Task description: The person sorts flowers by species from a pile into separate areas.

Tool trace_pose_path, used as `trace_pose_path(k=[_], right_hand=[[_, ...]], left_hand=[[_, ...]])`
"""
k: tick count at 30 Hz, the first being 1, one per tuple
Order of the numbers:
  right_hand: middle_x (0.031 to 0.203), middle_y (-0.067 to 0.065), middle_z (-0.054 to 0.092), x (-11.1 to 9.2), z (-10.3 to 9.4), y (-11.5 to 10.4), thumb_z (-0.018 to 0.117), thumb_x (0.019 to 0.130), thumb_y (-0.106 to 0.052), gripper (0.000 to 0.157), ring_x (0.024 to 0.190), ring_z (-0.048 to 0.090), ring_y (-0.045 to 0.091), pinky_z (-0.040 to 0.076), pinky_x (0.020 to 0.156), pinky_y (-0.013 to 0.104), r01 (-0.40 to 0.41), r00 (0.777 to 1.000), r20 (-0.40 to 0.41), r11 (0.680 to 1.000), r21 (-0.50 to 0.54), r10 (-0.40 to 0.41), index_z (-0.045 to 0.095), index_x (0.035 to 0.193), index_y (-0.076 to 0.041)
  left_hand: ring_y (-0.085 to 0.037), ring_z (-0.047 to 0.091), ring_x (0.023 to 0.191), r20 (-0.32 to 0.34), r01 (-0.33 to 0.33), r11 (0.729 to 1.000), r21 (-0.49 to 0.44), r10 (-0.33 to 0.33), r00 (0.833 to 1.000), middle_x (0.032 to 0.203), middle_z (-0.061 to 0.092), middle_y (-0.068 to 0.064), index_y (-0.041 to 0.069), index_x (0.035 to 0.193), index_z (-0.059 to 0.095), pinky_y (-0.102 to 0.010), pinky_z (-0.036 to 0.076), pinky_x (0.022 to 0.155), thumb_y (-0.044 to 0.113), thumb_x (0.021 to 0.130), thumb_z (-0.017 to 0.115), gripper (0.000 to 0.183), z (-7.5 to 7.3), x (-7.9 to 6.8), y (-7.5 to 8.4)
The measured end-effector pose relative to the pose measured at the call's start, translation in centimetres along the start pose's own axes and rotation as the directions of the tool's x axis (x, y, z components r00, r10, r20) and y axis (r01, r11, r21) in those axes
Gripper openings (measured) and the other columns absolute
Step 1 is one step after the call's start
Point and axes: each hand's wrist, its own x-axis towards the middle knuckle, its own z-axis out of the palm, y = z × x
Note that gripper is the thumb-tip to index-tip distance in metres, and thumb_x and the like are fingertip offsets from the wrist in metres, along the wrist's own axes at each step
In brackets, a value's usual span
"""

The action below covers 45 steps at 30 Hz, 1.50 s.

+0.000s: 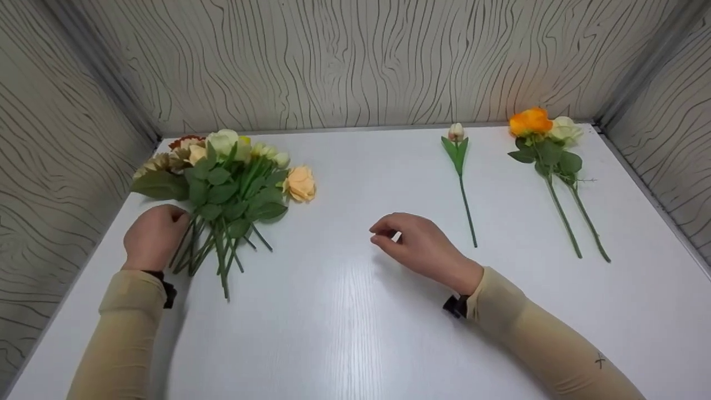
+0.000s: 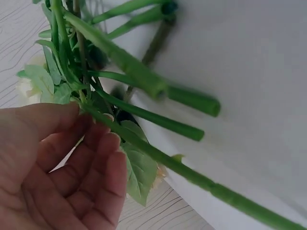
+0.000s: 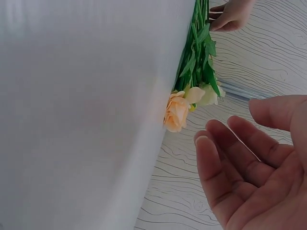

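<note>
At the left of the table, my left hand (image 1: 154, 236) is beside the stems of a large bunch of artificial flowers (image 1: 222, 189). In the left wrist view, its thumb and curled fingers pinch a long green flower stem (image 2: 168, 165) close to the leaves. Cut stem ends fan out toward me, and the blooms point to the back wall. A peach rose (image 1: 300, 184) sticks out at the bunch's right side. Over the middle of the table, my right hand (image 1: 419, 244) is loosely curved with nothing in it, thumb and fingertips apart in the right wrist view (image 3: 254, 163).
A single pale tulip (image 1: 456, 150) lies right of centre, its stem toward me. Farther right lie an orange flower (image 1: 530, 122) and a cream rose (image 1: 565, 130), side by side. Wood-grain patterned walls (image 1: 355, 61) border the white table (image 1: 333, 333) at the back and sides.
</note>
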Motion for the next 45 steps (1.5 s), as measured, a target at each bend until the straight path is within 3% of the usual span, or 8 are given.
trace_pose_path(k=[6, 11, 19, 22, 27, 34, 39, 45], right_hand=[[0.1, -0.012, 0.069, 0.2, -0.1, 0.3, 0.067, 0.101, -0.026, 0.017, 0.091, 0.063, 0.007, 0.054, 0.078, 0.033, -0.013, 1.0, -0.016, 1.0, -0.012, 0.013, 0.076, 0.112, -0.017], [0.099, -0.012, 0.069, 0.3, -0.6, 0.4, 0.067, 0.101, -0.027, 0.018, 0.09, 0.062, 0.008, 0.053, 0.078, 0.034, -0.04, 0.999, -0.031, 0.999, 0.012, 0.04, 0.077, 0.111, -0.016], [0.101, -0.011, 0.071, 0.3, -1.8, 0.7, 0.068, 0.101, -0.025, 0.014, 0.091, 0.064, 0.009, 0.054, 0.08, 0.035, -0.063, 0.994, -0.089, 0.995, 0.074, 0.07, 0.077, 0.11, -0.02], [0.101, -0.01, 0.073, 0.2, -2.2, 0.8, 0.068, 0.101, -0.025, 0.012, 0.089, 0.065, 0.012, 0.055, 0.077, 0.035, -0.077, 0.99, -0.103, 0.987, 0.138, 0.092, 0.077, 0.109, -0.022], [0.102, -0.004, 0.073, 0.2, -2.6, 0.7, 0.069, 0.1, -0.025, 0.013, 0.091, 0.067, 0.027, 0.057, 0.073, 0.038, -0.093, 0.989, -0.081, 0.946, 0.31, 0.124, 0.076, 0.111, -0.022], [0.103, 0.003, 0.073, 0.6, -2.5, 0.4, 0.072, 0.098, -0.034, 0.024, 0.095, 0.065, 0.038, 0.057, 0.08, 0.051, -0.088, 0.992, -0.04, 0.881, 0.464, 0.12, 0.076, 0.116, -0.019], [0.099, 0.007, 0.073, 0.7, -2.5, 0.6, 0.074, 0.096, -0.033, 0.024, 0.093, 0.066, 0.037, 0.058, 0.077, 0.042, -0.112, 0.989, -0.029, 0.861, 0.496, 0.145, 0.076, 0.112, -0.015], [0.095, 0.009, 0.073, 0.6, -2.6, 1.0, 0.075, 0.096, -0.029, 0.019, 0.086, 0.068, 0.028, 0.058, 0.072, 0.034, -0.139, 0.985, -0.021, 0.851, 0.506, 0.174, 0.076, 0.107, -0.013]], left_hand=[[-0.045, 0.066, 0.095, 0.007, -0.03, 0.999, 0.023, 0.03, 1.0, 0.109, 0.069, -0.028, -0.007, 0.114, 0.072, -0.06, 0.052, 0.078, 0.012, 0.103, 0.056, 0.028, 0.1, 0.4, 1.0], [-0.042, 0.066, 0.088, -0.038, -0.073, 0.997, -0.018, 0.072, 0.997, 0.103, 0.07, -0.028, -0.008, 0.111, 0.073, -0.057, 0.052, 0.074, 0.012, 0.103, 0.058, 0.026, -1.0, -0.1, 2.3], [-0.03, 0.062, 0.086, -0.03, -0.115, 0.948, -0.297, 0.111, 0.993, 0.103, 0.068, -0.018, 0.003, 0.12, 0.072, -0.044, 0.051, 0.072, 0.029, 0.105, 0.06, 0.032, -2.5, -0.1, 8.8], [-0.029, 0.064, 0.085, 0.006, -0.133, 0.876, -0.464, 0.154, 0.988, 0.101, 0.068, -0.015, 0.007, 0.121, 0.072, -0.037, 0.054, 0.071, 0.034, 0.104, 0.063, 0.033, -1.7, 0.2, 12.5], [-0.03, 0.068, 0.089, 0.029, -0.128, 0.667, -0.734, 0.219, 0.975, 0.104, 0.069, -0.016, 0.007, 0.114, 0.072, -0.034, 0.06, 0.076, 0.03, 0.1, 0.069, 0.027, 0.9, 0.4, 19.0], [-0.026, 0.069, 0.083, -0.005, -0.138, 0.42, -0.897, 0.303, 0.953, 0.098, 0.07, -0.014, 0.005, 0.109, 0.072, -0.039, 0.061, 0.077, 0.02, 0.097, 0.074, 0.019, 4.8, -0.4, 25.9], [-0.022, 0.068, 0.078, 0.003, -0.113, 0.343, -0.933, 0.321, 0.947, 0.096, 0.07, -0.013, 0.004, 0.108, 0.073, -0.038, 0.062, 0.076, 0.018, 0.096, 0.075, 0.018, 6.6, -0.8, 27.8], [-0.02, 0.067, 0.08, 0.031, -0.086, 0.333, -0.939, 0.331, 0.943, 0.097, 0.071, -0.012, 0.003, 0.109, 0.072, -0.037, 0.061, 0.078, 0.016, 0.096, 0.074, 0.018, 7.5, -0.7, 28.4]])
